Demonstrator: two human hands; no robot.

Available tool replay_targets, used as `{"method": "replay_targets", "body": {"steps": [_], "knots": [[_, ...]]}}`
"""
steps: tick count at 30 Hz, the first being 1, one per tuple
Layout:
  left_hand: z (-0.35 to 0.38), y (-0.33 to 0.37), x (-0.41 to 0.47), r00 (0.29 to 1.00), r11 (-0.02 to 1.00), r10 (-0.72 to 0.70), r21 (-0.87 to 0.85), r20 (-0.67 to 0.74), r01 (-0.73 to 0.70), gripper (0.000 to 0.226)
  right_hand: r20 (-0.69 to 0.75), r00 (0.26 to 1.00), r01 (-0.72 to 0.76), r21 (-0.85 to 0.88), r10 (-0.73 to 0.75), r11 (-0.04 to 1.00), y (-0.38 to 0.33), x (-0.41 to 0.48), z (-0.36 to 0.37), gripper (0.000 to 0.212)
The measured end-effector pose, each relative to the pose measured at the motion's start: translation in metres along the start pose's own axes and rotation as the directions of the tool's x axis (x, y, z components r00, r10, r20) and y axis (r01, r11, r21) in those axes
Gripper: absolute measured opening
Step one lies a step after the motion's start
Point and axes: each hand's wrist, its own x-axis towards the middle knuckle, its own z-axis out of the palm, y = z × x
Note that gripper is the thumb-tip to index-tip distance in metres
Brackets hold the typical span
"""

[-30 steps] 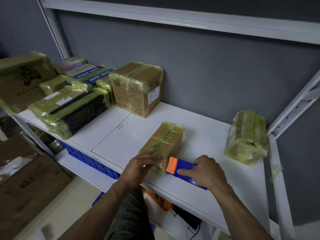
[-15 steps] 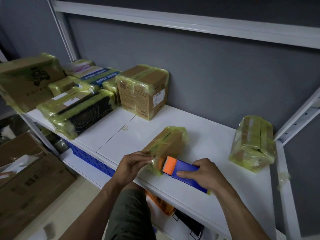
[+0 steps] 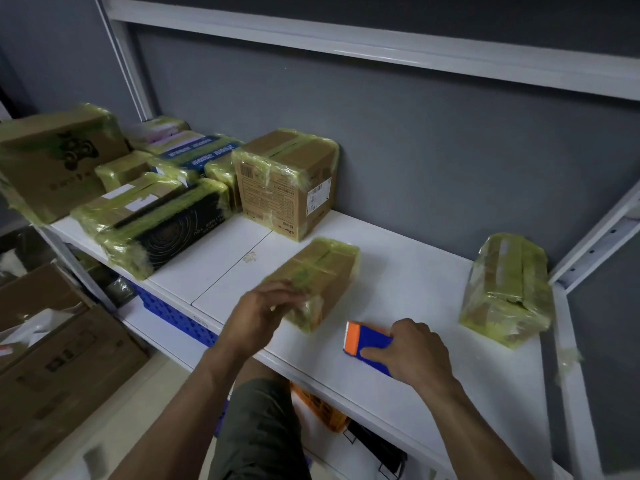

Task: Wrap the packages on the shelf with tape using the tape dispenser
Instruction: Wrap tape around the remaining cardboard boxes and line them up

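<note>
A small brown package wrapped in yellowish tape lies on the white shelf near its front edge. My left hand rests on the near left end of this package, blurred by motion. My right hand grips the blue tape dispenser with an orange front, which sits on the shelf a little to the right of the package and apart from it. Another taped package stands at the right end of the shelf.
A taped cardboard box stands at the back. Several taped packages fill the shelf's left end. Cardboard boxes sit on the floor at left. A blue crate and an orange crate lie on lower shelves. A white upright bounds the right.
My right hand has pulled the tape dispenser away from the package's near end to the right. My left hand has moved over the package's end.
</note>
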Motion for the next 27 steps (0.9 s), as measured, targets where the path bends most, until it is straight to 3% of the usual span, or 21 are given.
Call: {"method": "replay_targets", "body": {"steps": [3,6,8,12,13,16,18,22,27], "knots": [[-0.012,0.007,0.018,1.000,0.997,-0.018,0.073,-0.009,0.018,0.033,-0.050,0.999,0.011,0.122,-0.005,0.992,0.009,0.004,-0.003,0.050],[-0.005,0.011,0.017,0.997,0.989,-0.075,0.132,0.035,0.069,0.031,-0.101,0.995,0.024,0.277,0.004,0.961,0.009,0.007,-0.001,0.051],[0.003,0.009,0.009,0.991,0.979,-0.101,0.188,0.087,0.083,0.041,-0.126,0.992,0.023,0.382,0.027,0.924,0.005,0.008,0.004,0.055],[0.016,0.010,-0.013,0.978,0.971,-0.203,0.142,0.046,0.195,0.028,-0.141,0.989,0.021,0.470,0.052,0.883,0.007,0.010,0.012,0.059],[0.022,0.010,-0.017,0.974,0.966,-0.222,0.145,0.030,0.216,0.035,-0.142,0.989,0.022,0.474,0.051,0.880,0.007,0.010,0.013,0.059],[0.043,0.003,-0.022,0.975,0.930,-0.220,0.305,0.012,0.206,0.099,-0.145,0.988,0.022,0.480,0.054,0.877,0.008,0.012,0.015,0.058],[0.055,0.001,-0.020,0.950,0.884,-0.312,0.364,-0.009,0.294,0.121,-0.146,0.988,0.022,0.481,0.056,0.876,0.007,0.011,0.018,0.056],[0.071,-0.001,-0.024,0.826,0.778,-0.562,0.318,-0.032,0.542,0.104,-0.150,0.987,0.025,0.470,0.052,0.882,0.001,0.008,0.025,0.052],[0.063,-0.003,-0.025,0.803,0.726,-0.596,0.407,-0.032,0.555,0.092,-0.169,0.985,0.049,0.476,0.037,0.878,-0.002,0.006,0.029,0.049]]}}
